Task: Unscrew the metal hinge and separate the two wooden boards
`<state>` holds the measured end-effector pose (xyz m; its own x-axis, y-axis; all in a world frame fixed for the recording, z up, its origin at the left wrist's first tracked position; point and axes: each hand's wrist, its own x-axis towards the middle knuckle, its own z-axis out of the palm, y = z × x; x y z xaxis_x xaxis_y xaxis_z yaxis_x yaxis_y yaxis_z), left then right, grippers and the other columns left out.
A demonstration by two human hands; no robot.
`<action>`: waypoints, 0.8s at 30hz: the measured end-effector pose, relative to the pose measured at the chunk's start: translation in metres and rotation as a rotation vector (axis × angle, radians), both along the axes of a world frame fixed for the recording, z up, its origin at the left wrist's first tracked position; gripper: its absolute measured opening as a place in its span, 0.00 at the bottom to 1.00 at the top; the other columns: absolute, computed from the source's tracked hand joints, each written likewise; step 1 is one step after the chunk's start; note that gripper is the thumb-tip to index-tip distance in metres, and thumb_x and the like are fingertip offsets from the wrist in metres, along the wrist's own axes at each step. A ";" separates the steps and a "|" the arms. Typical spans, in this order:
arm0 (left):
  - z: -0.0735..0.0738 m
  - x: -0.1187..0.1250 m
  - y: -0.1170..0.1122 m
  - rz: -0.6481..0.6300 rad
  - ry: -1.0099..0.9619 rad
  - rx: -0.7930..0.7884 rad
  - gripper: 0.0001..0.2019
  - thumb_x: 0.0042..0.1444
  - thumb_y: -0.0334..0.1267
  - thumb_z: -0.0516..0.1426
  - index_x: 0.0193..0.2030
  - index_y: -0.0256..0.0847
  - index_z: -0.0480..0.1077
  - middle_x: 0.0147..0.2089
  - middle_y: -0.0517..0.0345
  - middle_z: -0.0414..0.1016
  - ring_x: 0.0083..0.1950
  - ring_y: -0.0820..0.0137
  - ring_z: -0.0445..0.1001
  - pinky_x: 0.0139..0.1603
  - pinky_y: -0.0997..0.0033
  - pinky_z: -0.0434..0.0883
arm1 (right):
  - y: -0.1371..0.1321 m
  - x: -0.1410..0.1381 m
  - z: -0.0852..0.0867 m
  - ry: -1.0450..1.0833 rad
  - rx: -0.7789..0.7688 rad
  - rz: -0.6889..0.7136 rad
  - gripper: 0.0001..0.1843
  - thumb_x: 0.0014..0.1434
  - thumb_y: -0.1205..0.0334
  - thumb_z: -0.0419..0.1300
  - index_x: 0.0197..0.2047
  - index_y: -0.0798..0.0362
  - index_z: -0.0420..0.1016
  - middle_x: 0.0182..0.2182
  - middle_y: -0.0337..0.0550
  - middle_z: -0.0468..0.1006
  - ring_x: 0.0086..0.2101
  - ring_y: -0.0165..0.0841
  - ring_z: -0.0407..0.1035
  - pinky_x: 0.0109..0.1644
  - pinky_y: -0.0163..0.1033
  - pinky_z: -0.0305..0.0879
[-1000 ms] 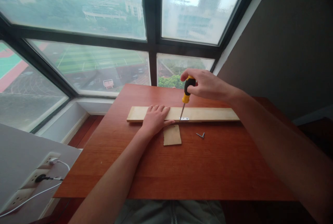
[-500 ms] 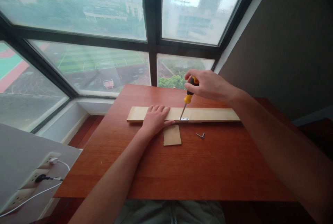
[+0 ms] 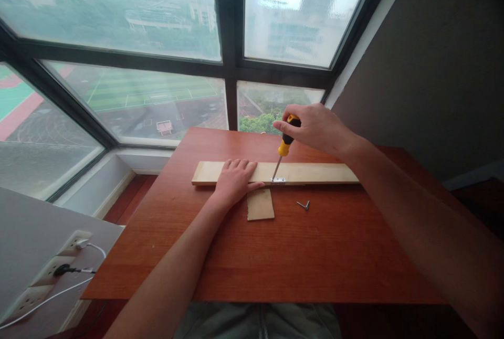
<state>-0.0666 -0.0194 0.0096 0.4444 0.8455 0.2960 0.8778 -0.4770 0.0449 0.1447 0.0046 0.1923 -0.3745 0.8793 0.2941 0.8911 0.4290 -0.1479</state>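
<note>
A long pale wooden board (image 3: 315, 172) lies crosswise on the table. My left hand (image 3: 235, 177) rests flat on its left part, fingers stretched out and thumb along the near edge. My right hand (image 3: 311, 125) grips the black and yellow handle of a screwdriver (image 3: 284, 147) above the board. The screwdriver leans slightly, its tip at the left end of a small silver metal plate (image 3: 280, 180) on the board's near edge. Whether a screw sits under the tip is too small to tell.
A squarish tan piece (image 3: 260, 205) lies just in front of the board. To its right are a few screws (image 3: 304, 204) on the reddish-brown table (image 3: 315, 260). Large windows (image 3: 157, 92) rise behind the table; wall sockets (image 3: 55, 268) with plugged-in cables are at the left.
My right hand has turned a little on the screwdriver handle, with thumb and fingers shifted. The left hand, board and metal plate stay where they were.
</note>
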 end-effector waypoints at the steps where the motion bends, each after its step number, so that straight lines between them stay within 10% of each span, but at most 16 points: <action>1: 0.000 0.000 0.000 0.001 0.001 0.000 0.32 0.58 0.64 0.51 0.60 0.43 0.66 0.54 0.47 0.73 0.57 0.55 0.68 0.58 0.57 0.59 | 0.000 -0.001 0.000 -0.001 0.009 -0.010 0.18 0.62 0.46 0.54 0.39 0.51 0.77 0.28 0.44 0.76 0.29 0.36 0.67 0.31 0.40 0.55; 7: 0.001 0.000 0.000 -0.002 0.012 0.000 0.32 0.59 0.65 0.51 0.60 0.43 0.66 0.54 0.46 0.73 0.57 0.55 0.68 0.58 0.57 0.59 | 0.000 0.000 -0.001 0.068 -0.041 0.201 0.15 0.56 0.66 0.56 0.47 0.52 0.75 0.45 0.46 0.78 0.41 0.37 0.70 0.43 0.40 0.62; 14: 0.000 0.000 0.000 -0.003 0.007 -0.004 0.32 0.59 0.64 0.50 0.61 0.44 0.65 0.54 0.46 0.73 0.57 0.55 0.68 0.59 0.57 0.59 | -0.003 -0.003 -0.001 0.001 0.036 0.045 0.15 0.64 0.52 0.53 0.35 0.51 0.75 0.33 0.44 0.77 0.34 0.37 0.69 0.37 0.41 0.59; 20: 0.000 -0.001 0.000 -0.008 -0.002 -0.008 0.32 0.59 0.64 0.51 0.61 0.44 0.65 0.55 0.45 0.73 0.58 0.55 0.67 0.59 0.56 0.58 | 0.000 -0.005 -0.001 0.198 -0.074 0.223 0.15 0.56 0.67 0.56 0.47 0.52 0.72 0.43 0.44 0.79 0.39 0.35 0.71 0.42 0.39 0.63; 24: 0.000 -0.001 0.000 -0.008 -0.012 -0.015 0.31 0.58 0.64 0.52 0.61 0.45 0.65 0.55 0.46 0.73 0.57 0.55 0.68 0.59 0.56 0.58 | 0.000 -0.004 -0.003 0.119 -0.010 0.088 0.10 0.59 0.60 0.56 0.43 0.52 0.73 0.40 0.46 0.79 0.36 0.37 0.70 0.39 0.41 0.62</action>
<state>-0.0676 -0.0194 0.0095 0.4478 0.8463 0.2884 0.8731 -0.4835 0.0632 0.1411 0.0050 0.1892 -0.4135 0.8475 0.3327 0.8259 0.5030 -0.2547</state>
